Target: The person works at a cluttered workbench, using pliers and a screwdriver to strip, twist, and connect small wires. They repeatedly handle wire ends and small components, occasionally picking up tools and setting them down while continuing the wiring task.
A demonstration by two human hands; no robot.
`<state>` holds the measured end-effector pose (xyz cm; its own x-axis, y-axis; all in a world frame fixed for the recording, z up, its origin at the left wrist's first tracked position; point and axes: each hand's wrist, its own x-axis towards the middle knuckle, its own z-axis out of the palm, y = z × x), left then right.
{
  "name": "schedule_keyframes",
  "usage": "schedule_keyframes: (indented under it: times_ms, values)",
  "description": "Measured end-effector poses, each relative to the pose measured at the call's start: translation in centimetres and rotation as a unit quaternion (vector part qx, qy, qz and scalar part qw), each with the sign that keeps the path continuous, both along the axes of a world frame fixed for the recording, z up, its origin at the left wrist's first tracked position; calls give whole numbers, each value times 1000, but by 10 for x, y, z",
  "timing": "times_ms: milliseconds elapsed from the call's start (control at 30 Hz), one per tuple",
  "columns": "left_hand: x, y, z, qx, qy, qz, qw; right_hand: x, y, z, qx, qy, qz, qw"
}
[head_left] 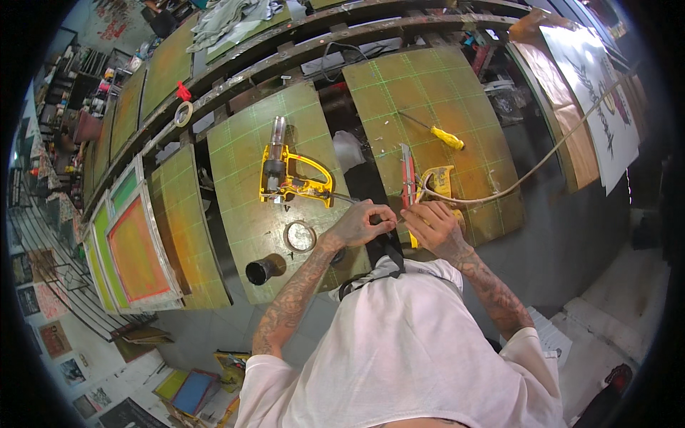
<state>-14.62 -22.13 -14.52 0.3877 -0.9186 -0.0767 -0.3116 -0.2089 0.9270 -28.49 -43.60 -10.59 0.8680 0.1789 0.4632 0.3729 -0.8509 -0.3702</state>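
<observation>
My left hand (362, 224) is closed in a pinch on a dark cord (344, 197). That cord runs out of an opened heat gun (277, 171), whose yellow half shell shows a metal nozzle, a dark motor and wires. Close beside it, my right hand (434, 227) has its fingers pressed together at the left fingertips; what they pinch is too small to make out. Just beyond the right hand lie a red utility knife (407, 177) and a yellow housing piece (439, 184). A pale cable (499, 192) loops near that hand and runs off to the right.
A yellow-handled screwdriver (447, 138) lies on the right board (492, 153). On the left board (235, 157) are a tape roll (300, 236) and a black cylinder (260, 271). Framed screens (139, 242) lean at the left; printed sheets (599, 107) stand at right.
</observation>
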Motion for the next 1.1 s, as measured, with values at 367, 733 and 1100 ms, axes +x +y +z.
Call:
schedule_keyframes:
  times_ms: [367,733,1100]
  values:
    - [-4,7,1,10,37,28,999,13,-8,0,-40,-15,115,992]
    - [-12,5,12,-20,-16,88,996,5,16,19,425,424,-88,795]
    - [-10,8,7,-40,50,77,995,7,16,-17,150,164,43,974]
